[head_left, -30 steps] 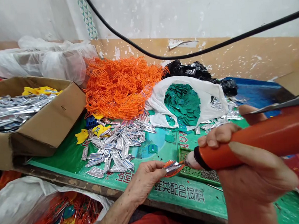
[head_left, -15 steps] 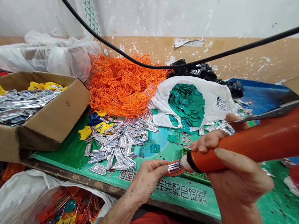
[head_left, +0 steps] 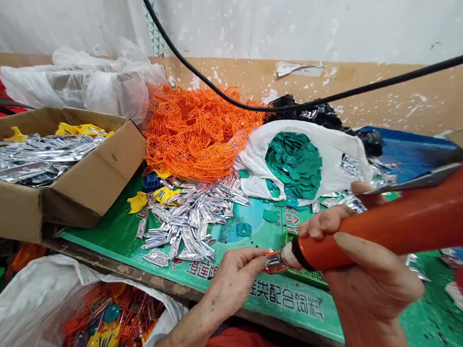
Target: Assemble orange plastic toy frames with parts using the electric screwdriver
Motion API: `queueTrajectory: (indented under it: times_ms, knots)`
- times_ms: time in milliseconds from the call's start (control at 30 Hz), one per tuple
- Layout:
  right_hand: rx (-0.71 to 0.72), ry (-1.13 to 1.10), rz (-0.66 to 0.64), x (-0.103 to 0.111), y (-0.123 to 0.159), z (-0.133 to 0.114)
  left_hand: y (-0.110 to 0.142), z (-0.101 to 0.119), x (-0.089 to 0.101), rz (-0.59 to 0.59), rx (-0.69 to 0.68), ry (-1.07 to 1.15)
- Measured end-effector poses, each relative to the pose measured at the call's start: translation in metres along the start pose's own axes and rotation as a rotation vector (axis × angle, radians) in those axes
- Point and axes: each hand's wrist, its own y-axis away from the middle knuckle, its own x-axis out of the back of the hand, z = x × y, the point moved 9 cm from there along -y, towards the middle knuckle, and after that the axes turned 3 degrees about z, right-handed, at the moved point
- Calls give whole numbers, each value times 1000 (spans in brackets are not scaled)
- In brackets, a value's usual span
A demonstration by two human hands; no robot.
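Between thumb and fingers, my left hand point(head_left: 237, 281) pinches a small orange plastic frame with a shiny silver metal plate point(head_left: 273, 261) on it. My right hand point(head_left: 366, 259) is wrapped around an orange electric screwdriver point(head_left: 403, 219) with a metal lever along its top. The tool's pale nose point(head_left: 291, 256) meets the right end of the plate; the bit's tip is too small to make out. Below the nose, a green perforated tray point(head_left: 314, 280) is mostly hidden by the tool. Left of the tray, loose silver plates point(head_left: 187, 225) lie heaped on the green sheet point(head_left: 112, 241).
A cardboard box point(head_left: 95, 176) of silver plates stands left. Behind are an orange heap of plastic frames point(head_left: 200, 133) and a white bag point(head_left: 334, 149) of green pieces. A sack point(head_left: 25, 302) of mixed parts sits lower left. A black cable point(head_left: 225, 96) hangs across.
The screwdriver moved left and its nose came onto the silver plate, which turned flatter in my left hand. The whole scene shifts right as the camera turns.
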Motion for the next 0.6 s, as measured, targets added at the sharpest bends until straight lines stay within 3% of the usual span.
queueTrajectory:
  times_ms: [600]
  knots:
    - [30,48,-62,-8,1,1,-1,-3,2,33,22,-16]
